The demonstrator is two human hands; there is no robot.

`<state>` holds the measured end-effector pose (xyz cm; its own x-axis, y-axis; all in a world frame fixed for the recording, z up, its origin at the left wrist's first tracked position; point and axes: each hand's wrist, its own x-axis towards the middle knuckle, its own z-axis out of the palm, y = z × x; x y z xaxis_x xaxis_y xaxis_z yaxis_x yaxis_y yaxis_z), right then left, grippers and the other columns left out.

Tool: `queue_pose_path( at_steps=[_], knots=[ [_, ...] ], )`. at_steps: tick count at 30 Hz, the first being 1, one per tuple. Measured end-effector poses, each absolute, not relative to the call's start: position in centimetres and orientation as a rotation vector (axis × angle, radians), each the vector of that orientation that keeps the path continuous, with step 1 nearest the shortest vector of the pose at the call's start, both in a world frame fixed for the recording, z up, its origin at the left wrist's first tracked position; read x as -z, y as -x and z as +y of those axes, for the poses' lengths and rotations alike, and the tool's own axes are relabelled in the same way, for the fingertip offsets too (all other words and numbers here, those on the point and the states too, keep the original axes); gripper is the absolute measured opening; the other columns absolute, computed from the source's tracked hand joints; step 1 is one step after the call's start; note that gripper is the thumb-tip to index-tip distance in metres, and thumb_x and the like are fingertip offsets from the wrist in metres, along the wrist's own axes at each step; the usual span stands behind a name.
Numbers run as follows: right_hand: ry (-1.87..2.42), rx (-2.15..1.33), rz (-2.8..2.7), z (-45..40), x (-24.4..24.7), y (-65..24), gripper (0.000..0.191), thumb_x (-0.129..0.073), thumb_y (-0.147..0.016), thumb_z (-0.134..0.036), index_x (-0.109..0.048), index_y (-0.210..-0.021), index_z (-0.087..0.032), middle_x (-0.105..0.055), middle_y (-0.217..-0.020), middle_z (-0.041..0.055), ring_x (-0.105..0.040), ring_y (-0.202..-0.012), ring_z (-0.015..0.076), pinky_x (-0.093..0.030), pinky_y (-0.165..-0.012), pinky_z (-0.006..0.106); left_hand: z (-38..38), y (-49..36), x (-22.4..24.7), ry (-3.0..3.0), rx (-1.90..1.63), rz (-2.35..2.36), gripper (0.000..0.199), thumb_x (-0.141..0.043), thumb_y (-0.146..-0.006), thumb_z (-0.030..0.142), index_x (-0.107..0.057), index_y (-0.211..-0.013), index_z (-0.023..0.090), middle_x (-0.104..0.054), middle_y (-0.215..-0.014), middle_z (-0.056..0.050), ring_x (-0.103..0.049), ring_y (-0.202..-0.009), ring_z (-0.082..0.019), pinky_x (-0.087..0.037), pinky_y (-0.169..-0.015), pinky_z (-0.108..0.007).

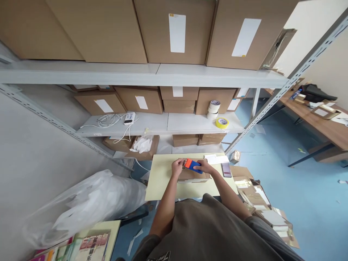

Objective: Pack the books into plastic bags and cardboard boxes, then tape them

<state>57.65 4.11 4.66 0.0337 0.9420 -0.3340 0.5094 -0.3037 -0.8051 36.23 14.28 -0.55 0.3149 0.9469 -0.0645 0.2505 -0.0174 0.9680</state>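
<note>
My right hand (204,166) is closed around the blue end of a flat blue-and-orange object (193,165), whose exact kind I cannot make out. At its orange end my left hand (177,168) is closed in a pinch, and whatever lies between those fingers is too small to tell. Both hands are above a brown cardboard box (190,175) on a pale yellow table (160,177). To the right of the box lies a phone (226,170), with white paper (217,159) behind it.
A grey shelf rack (152,123) in front holds cardboard boxes, a power strip (129,118), white tape rolls (213,107) and a yellow tape roll (222,123). A large plastic bag (103,199) stands left. Flattened cardboard (252,197) lies right; a brown desk (320,119) stands beyond.
</note>
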Motion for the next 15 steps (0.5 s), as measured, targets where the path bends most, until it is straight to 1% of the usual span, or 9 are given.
queue_pose_path(
  at_steps=[5, 9, 13, 15],
  knots=[
    [1.923, -1.172, -1.646, 4.0, -6.2, -61.2, 0.057, -0.074, -0.076, -0.075, -0.071, -0.087, -0.02, -0.071, -0.085, 0.0047, -0.063, -0.079, 0.0212, -0.046, -0.068, 0.028, 15.4, -33.9, 0.5, -1.475, -0.898, 1.385, 0.032, -0.058, -0.087, 0.042, -0.079, -0.083, 0.019, -0.079, -0.083, -0.007, -0.072, -0.081, -0.023, -0.054, -0.076, -0.03],
    [2.027, -1.177, -1.636, 2.3, -6.4, -65.2, 0.056, -0.075, -0.074, -0.075, -0.07, -0.082, -0.019, -0.072, -0.084, 0.0059, -0.064, -0.079, 0.022, -0.045, -0.067, 0.027, 17.5, -29.5, 1.6, -1.449, -0.923, 1.502, 0.031, -0.057, -0.084, 0.043, -0.079, -0.083, 0.02, -0.077, -0.075, -0.005, -0.071, -0.077, -0.022, -0.053, -0.077, -0.029],
    [2.171, -1.149, -1.648, 1.9, -5.9, -66.6, 0.053, -0.076, -0.071, -0.072, -0.067, -0.074, -0.02, -0.071, -0.08, 0.0046, -0.063, -0.076, 0.0209, -0.043, -0.064, 0.027, 17.9, -27.6, 4.0, -1.39, -0.817, 1.601, 0.03, -0.057, -0.082, 0.043, -0.076, -0.076, 0.021, -0.076, -0.071, -0.005, -0.071, -0.075, -0.022, -0.053, -0.074, -0.03],
    [2.237, -1.134, -1.644, 2.4, -5.8, -66.3, 0.052, -0.077, -0.071, -0.072, -0.067, -0.073, -0.02, -0.071, -0.08, 0.0043, -0.064, -0.076, 0.0208, -0.043, -0.064, 0.027, 17.8, -27.6, 5.0, -1.378, -0.751, 1.602, 0.029, -0.058, -0.082, 0.043, -0.075, -0.074, 0.021, -0.076, -0.071, -0.005, -0.072, -0.074, -0.022, -0.054, -0.072, -0.029]
  ],
)
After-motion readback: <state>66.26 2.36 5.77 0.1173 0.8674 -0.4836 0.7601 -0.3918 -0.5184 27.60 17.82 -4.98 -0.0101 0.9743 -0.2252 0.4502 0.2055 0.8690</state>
